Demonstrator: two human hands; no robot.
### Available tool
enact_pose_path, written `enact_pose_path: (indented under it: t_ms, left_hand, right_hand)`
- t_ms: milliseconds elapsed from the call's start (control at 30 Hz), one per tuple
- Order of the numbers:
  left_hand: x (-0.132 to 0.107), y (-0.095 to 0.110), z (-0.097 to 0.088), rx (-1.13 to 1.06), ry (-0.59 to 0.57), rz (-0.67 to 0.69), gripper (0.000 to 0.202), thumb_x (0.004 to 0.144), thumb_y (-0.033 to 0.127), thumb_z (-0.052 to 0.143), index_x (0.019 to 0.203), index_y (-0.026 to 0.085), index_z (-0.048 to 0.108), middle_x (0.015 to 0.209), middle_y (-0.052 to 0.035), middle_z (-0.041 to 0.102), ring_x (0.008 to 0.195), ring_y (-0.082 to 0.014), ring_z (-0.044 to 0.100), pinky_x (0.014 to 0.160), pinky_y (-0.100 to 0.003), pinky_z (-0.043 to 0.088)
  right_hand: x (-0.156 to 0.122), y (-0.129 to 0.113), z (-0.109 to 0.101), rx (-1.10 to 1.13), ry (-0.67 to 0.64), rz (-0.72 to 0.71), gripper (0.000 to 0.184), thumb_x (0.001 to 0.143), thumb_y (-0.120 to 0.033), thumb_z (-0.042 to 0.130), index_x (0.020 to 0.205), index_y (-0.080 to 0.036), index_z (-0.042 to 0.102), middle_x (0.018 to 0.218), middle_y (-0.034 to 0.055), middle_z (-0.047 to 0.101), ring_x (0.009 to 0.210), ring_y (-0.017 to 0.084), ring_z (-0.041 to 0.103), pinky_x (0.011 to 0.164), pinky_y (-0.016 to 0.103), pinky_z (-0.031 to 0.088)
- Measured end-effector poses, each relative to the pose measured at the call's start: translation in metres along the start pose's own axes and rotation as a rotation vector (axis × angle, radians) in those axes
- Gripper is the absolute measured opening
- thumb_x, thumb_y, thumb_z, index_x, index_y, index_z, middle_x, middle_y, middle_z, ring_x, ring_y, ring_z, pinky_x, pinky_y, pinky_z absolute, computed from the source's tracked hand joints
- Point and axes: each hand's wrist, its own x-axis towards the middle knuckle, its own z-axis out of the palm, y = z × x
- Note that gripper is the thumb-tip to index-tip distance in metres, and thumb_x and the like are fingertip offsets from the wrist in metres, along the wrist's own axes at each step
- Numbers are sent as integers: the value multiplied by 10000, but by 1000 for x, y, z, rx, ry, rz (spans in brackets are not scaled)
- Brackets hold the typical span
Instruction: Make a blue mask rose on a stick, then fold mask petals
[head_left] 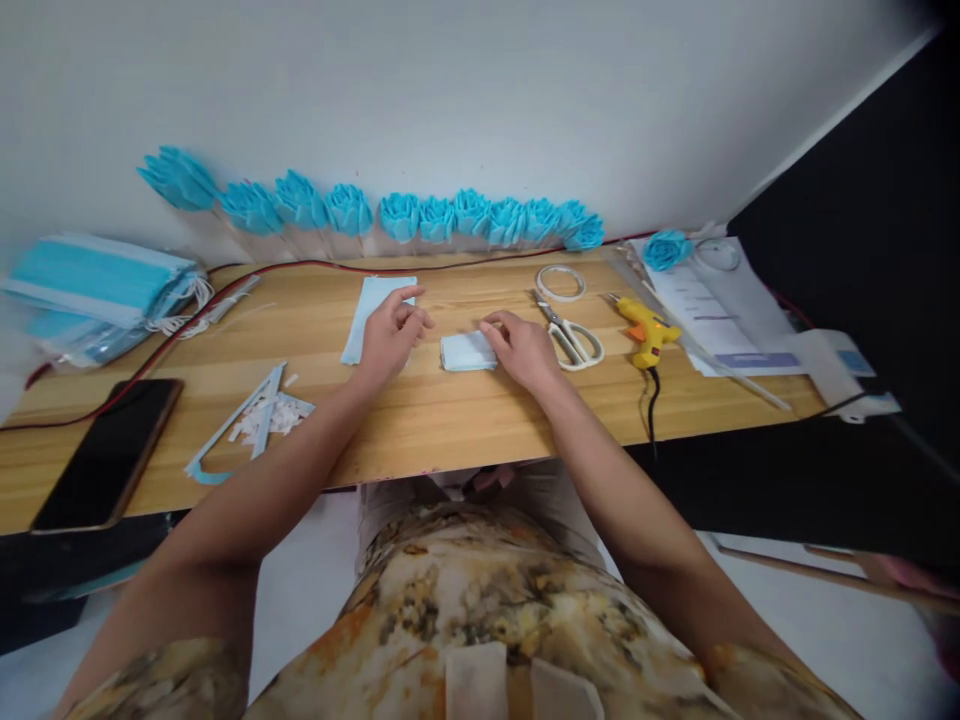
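My left hand [391, 338] hovers at the right side of a flat light-blue mask sheet [367, 310], fingers apart and holding nothing. Whether it touches the sheet cannot be told. To its right, a folded light-blue mask piece [463, 352] lies on the wooden table. The curled fingers of my right hand [525, 348] close on the right end of that folded piece, covering its corner. Just beyond this hand are scissors [574, 340] with cream handles and a roll of clear tape [561, 283]. A yellow glue gun [645, 332] lies further right.
Blue fabric flowers [436, 218] line the wall. Stacked masks [97, 280] sit at the left, near a phone [109, 455]. White scraps [274, 415] and cut strips [232, 420] lie by my left forearm. A red-black cable [315, 263] crosses the back; papers [712, 310] lie right.
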Motion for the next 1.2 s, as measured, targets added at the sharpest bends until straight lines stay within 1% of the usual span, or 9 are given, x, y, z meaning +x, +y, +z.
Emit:
enact_pose_path:
  t_ms: [67,133,233,333,533,700,867,1000,1200]
  left_hand:
    - [0,-3,0,37,-10,36,401,792,236,541,1184,179,598,773,1,685,588,-106,541,567,-231,429]
    - [0,-7,0,77,-12,80,395,809,248,535,1189,175,615,776,-2,684,583,-106,519,567,-235,414]
    - [1,-13,-1,141,-23,146,395,821,236,526,1193,164,639,790,-10,693,595,-109,505,572,-237,401]
    - [2,-15,-1,205,-28,185,396,819,193,514,1187,161,658,799,-20,701,642,-120,541,596,-239,412]
    - [3,-11,-2,235,-5,206,397,808,149,508,1166,173,678,782,-17,702,679,-136,584,638,-248,444]
    - [4,-12,-2,241,19,211,365,831,159,514,1149,181,690,771,-13,697,653,-133,567,641,-254,446]
    - [6,-15,-2,262,27,225,354,832,150,510,1130,174,698,753,-10,696,647,-131,569,653,-255,446]
    - [7,-17,-4,279,18,240,350,839,166,506,1129,180,702,754,-8,699,666,-134,589,659,-254,445]
    - [8,-16,-9,339,48,258,345,855,194,505,1132,176,709,776,-12,711,670,-135,591,657,-243,436]
  right_hand:
    - [0,1,-2,-24,56,3,350,1018,-405,472,1143,-198,725,1024,103,771,934,263,668,742,318,382]
    - [2,2,-3,-48,82,10,354,1027,-367,449,1140,-180,727,1104,123,766,994,274,669,774,325,390]
    - [5,5,-1,-70,72,47,364,1032,-355,432,1140,-170,727,1055,124,775,955,272,668,761,325,383]
    - [10,9,3,-74,63,63,376,1035,-360,418,1097,-168,735,982,115,772,894,255,650,741,318,368]
    - [14,16,10,-76,80,49,369,1030,-360,422,1012,-175,740,955,102,754,865,240,613,734,312,350]
    - [15,18,11,-34,93,62,386,1035,-350,397,963,-179,735,901,89,740,844,231,607,737,309,367]
    - [16,19,11,-33,102,42,399,1045,-351,390,985,-167,739,920,100,734,884,235,605,775,311,371]
    - [16,17,11,-56,98,45,409,1053,-372,391,1000,-167,741,934,108,744,895,241,608,776,306,372]
    - [19,6,8,-145,51,86,460,1049,-467,410,1018,-165,755,983,117,770,888,247,644,739,309,360]
